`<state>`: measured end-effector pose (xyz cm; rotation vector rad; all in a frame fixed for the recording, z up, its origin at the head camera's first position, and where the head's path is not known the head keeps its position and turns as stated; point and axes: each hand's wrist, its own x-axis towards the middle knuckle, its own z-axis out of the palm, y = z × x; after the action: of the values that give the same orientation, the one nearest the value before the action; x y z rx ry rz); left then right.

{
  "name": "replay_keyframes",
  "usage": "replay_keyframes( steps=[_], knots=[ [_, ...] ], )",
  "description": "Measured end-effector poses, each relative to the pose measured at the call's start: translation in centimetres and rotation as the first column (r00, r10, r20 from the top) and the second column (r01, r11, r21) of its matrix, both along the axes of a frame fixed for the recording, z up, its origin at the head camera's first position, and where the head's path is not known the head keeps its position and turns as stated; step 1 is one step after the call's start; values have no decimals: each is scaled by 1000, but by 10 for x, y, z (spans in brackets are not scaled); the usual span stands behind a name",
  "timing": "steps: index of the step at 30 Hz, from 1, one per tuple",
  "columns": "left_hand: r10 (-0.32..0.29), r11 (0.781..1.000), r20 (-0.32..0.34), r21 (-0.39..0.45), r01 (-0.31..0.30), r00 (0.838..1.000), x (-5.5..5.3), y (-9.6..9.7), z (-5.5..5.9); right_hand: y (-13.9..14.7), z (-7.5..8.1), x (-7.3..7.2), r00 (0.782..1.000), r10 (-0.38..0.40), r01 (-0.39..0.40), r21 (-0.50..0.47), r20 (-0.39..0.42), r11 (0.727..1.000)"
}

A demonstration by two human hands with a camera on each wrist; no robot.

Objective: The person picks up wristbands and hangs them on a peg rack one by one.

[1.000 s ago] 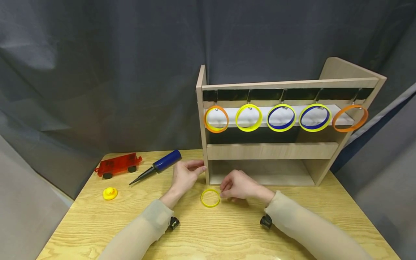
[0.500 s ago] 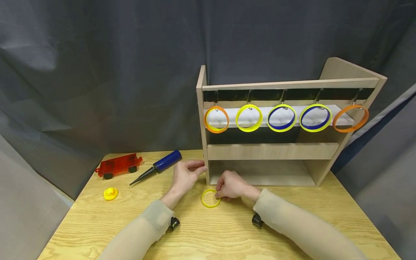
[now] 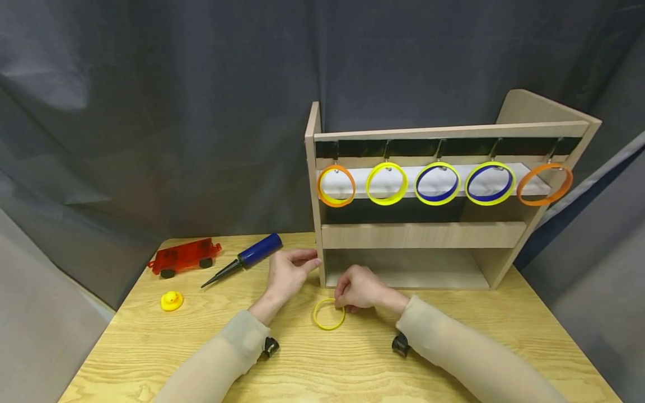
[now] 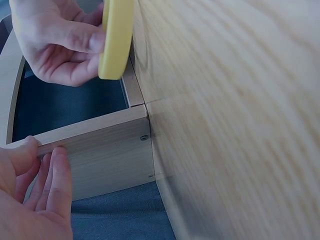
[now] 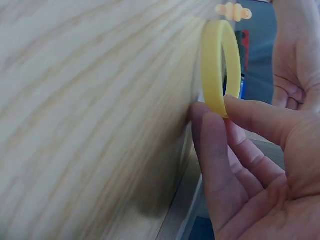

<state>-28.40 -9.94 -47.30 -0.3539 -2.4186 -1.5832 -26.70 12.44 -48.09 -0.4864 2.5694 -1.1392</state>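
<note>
My right hand (image 3: 360, 288) pinches a thin yellow ring (image 3: 316, 322) at its right edge, between thumb and fingers, low over the table in front of the wooden shelf unit (image 3: 423, 236). In the right wrist view the yellow ring (image 5: 212, 65) rises from the fingertips, its wide band facing the camera. My left hand (image 3: 287, 274) touches the lower left side panel of the shelf. As the left wrist view shows, the left thumb (image 4: 25, 152) lies on the panel's front edge and the nearly straight fingers rest against its outer face.
From the shelf's hooks hang several rings, among them a yellow ring (image 3: 370, 193) and an orange ring (image 3: 566, 182). Left on the table are a red toy wagon (image 3: 183, 256), a blue hand pump (image 3: 259, 249) and a yellow rubber duck (image 3: 171, 300). Dark curtain (image 3: 227, 112) hangs behind.
My right hand has moved left to the yellow ring and taken hold of it. The ring has shifted slightly toward me and to the right. The left hand has stayed on the panel.
</note>
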Motion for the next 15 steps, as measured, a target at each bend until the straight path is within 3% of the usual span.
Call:
replay_keyframes(
  steps=[15],
  knots=[
    [10,1000,18,3,-11,1000,1,1,0,7,8,16,997,-5,15,-137,74,991]
  ],
)
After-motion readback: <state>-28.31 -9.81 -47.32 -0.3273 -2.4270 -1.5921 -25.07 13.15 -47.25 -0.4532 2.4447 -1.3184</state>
